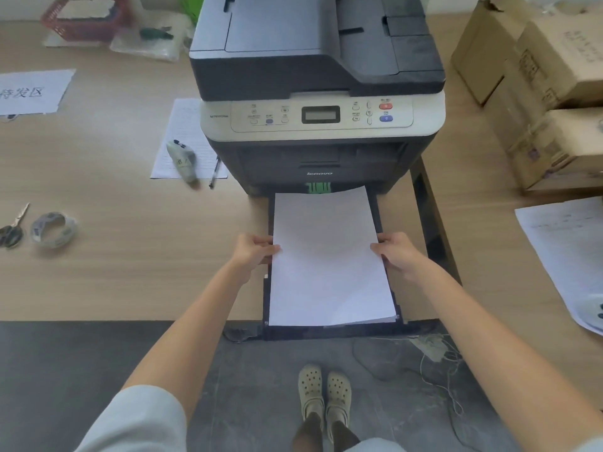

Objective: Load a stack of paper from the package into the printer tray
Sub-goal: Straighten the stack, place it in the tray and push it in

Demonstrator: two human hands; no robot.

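Gripping the white rectangular stack of paper (pixel 329 256) at mid-length, my left hand (pixel 254 251) clamps the left long edge, thumb on top and fingers curled under. My right hand (pixel 396 252) mirrors it on the right long edge, thumb lying on the top sheet. Both forearms reach forward and inward from the lower corners, bare below pale grey sleeves, wrists roughly level. The stack lies lengthwise over the pulled-out black plastic printer tray (pixel 375 326), its far end near the green guide at the tray slot, its near corners just inside the tray's front wall. The dark grey and beige desktop printer (pixel 321 93) stands on the light wooden table (pixel 130 256)
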